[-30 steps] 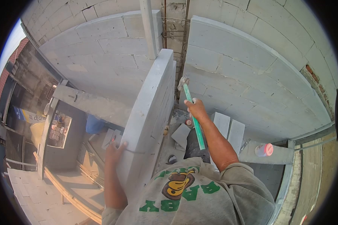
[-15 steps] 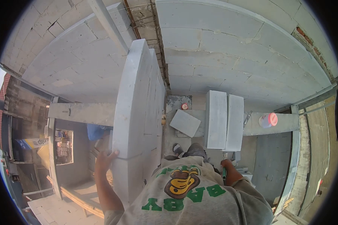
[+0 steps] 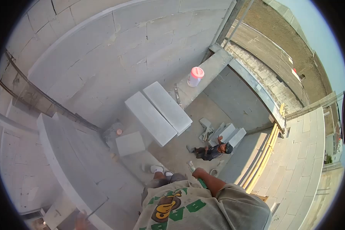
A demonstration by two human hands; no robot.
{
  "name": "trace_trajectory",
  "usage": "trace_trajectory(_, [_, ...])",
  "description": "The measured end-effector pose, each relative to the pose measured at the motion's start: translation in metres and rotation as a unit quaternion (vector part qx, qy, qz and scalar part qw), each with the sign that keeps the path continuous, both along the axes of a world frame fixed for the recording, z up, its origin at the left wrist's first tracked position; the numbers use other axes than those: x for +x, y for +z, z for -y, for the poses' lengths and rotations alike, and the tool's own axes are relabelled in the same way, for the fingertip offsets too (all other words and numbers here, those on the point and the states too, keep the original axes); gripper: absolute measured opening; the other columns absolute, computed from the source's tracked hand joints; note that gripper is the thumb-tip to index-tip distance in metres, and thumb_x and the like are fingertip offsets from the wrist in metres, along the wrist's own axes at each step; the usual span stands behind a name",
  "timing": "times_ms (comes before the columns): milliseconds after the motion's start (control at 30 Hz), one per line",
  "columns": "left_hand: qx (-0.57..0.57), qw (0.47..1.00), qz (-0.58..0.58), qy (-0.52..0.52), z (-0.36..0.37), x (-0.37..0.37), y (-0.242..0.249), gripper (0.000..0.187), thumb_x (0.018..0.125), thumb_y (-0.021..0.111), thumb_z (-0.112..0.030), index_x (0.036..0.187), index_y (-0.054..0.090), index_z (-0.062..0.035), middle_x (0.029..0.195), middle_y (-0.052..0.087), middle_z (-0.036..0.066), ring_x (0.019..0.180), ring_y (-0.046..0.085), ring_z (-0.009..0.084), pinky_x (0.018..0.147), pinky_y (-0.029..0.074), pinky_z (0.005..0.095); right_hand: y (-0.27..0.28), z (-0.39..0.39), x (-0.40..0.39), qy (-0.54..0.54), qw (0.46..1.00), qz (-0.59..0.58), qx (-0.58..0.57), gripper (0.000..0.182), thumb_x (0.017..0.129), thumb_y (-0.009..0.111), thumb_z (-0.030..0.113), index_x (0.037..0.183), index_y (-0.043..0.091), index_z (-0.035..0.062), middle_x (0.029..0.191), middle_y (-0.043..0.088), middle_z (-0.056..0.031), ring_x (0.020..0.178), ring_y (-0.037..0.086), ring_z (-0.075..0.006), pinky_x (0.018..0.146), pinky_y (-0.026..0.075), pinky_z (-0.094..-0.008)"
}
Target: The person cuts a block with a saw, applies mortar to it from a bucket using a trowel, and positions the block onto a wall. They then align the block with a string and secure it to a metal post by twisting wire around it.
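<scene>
In the head view my right hand [image 3: 197, 173] is closed around a green-handled tool [image 3: 191, 166] with a pale, grimy head, held beside my body. My left hand [image 3: 81, 221] shows dimly at the bottom left, blurred, beside the edge of a thin block wall [image 3: 71, 168]; its fingers are not clear. Two long pale blocks lie side by side ahead of me, a left block [image 3: 151, 118] and a right block [image 3: 167, 108]. A flatter block [image 3: 130, 143] lies to their left.
A pink-lidded bucket [image 3: 195, 77] stands on a concrete ledge [image 3: 212, 69] beside a flat metal tool [image 3: 177, 94]. Below, a person in a dark cap [image 3: 214, 150] is near stacked blocks [image 3: 234, 134]. Yellow poles [image 3: 262, 157] run along the opening at right.
The view has swung to the right, bringing the lower floor and the person there into sight. My left hand has become blurred near the wall; my right hand still holds the tool.
</scene>
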State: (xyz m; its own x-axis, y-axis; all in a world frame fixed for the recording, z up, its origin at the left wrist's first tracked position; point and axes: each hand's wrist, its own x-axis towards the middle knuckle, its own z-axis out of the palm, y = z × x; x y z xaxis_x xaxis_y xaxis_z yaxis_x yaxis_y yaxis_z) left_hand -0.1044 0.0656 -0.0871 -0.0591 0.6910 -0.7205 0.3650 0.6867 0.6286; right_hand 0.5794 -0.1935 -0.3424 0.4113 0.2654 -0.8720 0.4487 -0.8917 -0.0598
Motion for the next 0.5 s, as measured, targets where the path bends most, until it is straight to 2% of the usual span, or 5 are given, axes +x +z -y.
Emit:
trace_trajectory(100, [-0.030,0.989,-0.129,0.063,-0.006,0.016,0.005,0.050,0.091,0.068,-0.037,0.125,0.058,-0.0019,0.112,0.058,0.010,0.085,0.058,0.0233,0.072,0.053,0.0436,0.038,0.005,-0.010,0.015,0.997,-0.006,0.072,0.040,0.078,0.060,0.030,0.097,0.071,-0.0037,0.099,0.071,-0.0216,0.093,0.068,-0.0363,0.081,0.053,-0.0438])
trace_trajectory(133, [0.035,0.999,-0.026,0.022,0.005,0.042,0.027,0.064,0.082,0.070,-0.052,0.117,0.059,0.0006,0.101,0.068,0.016,0.088,0.069,0.0293,0.075,0.055,0.0448,0.029,0.014,-0.011,0.036,0.996,0.009,0.077,0.040,0.080,0.060,0.030,0.103,0.070,-0.0019,0.105,0.070,-0.0208,0.097,0.068,-0.0360,0.083,0.053,-0.0438])
trace_trajectory(300, [0.058,0.996,-0.073,0.006,0.009,0.031,0.013,0.065,0.085,0.067,-0.055,0.118,0.059,-0.0001,0.106,0.067,0.015,0.093,0.067,0.0298,0.077,0.054,0.0462,0.082,0.062,0.003,0.101,0.994,0.030,0.001,0.038,0.083,0.059,0.020,0.118,0.067,0.0085,0.118,0.068,-0.0138,0.107,0.066,-0.0300,0.090,0.052,-0.0421])
trace_trajectory(433, [0.093,0.992,-0.089,0.012,0.003,0.029,-0.001,0.072,0.082,0.068,-0.061,0.119,0.059,-0.0010,0.105,0.066,0.011,0.090,0.065,0.0285,0.077,0.052,0.0470,0.071,0.104,-0.005,0.071,0.997,0.031,-0.030,0.040,0.083,0.060,0.019,0.122,0.066,0.0104,0.122,0.067,-0.0125,0.113,0.065,-0.0276,0.093,0.051,-0.0405])
trace_trajectory(500, [0.105,0.988,-0.111,0.016,0.012,0.042,0.009,0.071,0.085,0.066,-0.058,0.120,0.059,0.0033,0.107,0.064,0.013,0.093,0.063,0.0266,0.079,0.051,0.0432,0.054,0.141,-0.009,-0.032,0.997,0.027,-0.067,0.042,0.084,0.059,0.020,0.125,0.064,0.0118,0.126,0.065,-0.0113,0.117,0.062,-0.0272,0.095,0.050,-0.0397])
